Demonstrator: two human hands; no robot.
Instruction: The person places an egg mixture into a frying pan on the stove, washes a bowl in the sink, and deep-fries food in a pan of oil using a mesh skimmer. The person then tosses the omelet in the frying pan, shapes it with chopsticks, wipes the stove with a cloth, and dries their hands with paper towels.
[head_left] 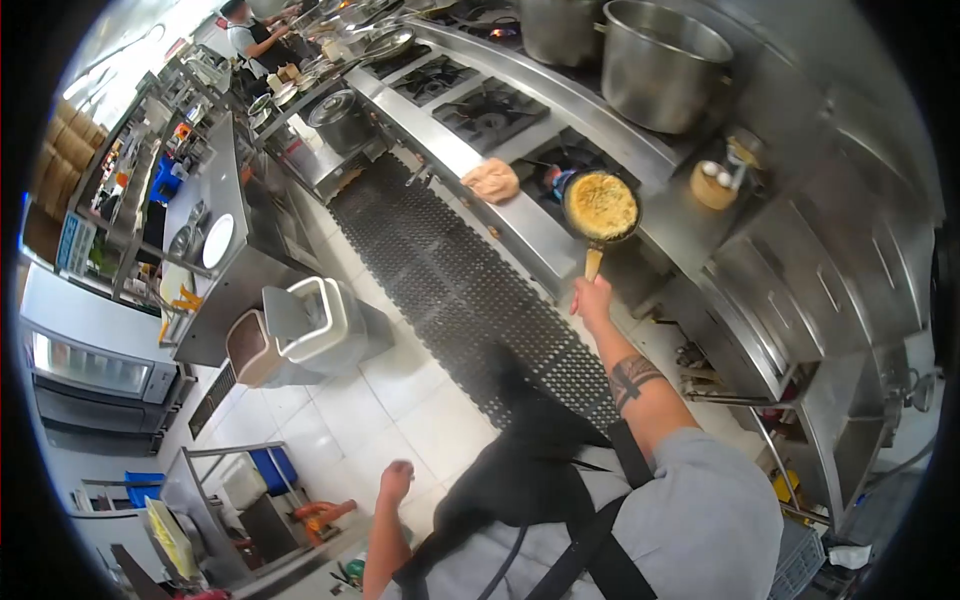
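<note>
My right hand is closed around the light-coloured handle of a small dark frying pan. In the pan lies a round golden-yellow omelette with browned spots, filling it nearly to the rim. The pan is over the front edge of the stove, beside a gas burner where some blue shows at the pan's left. My left hand hangs low over the floor on the left, fingers curled in, with nothing visible in it. A crumpled tan cloth rests on the stove's front ledge, left of the pan.
Large steel pots stand behind the burners. A round container with white eggs on top sits right of the pan. Open bins stand at left beside a steel counter. A black rubber mat covers the aisle. Another person works far back.
</note>
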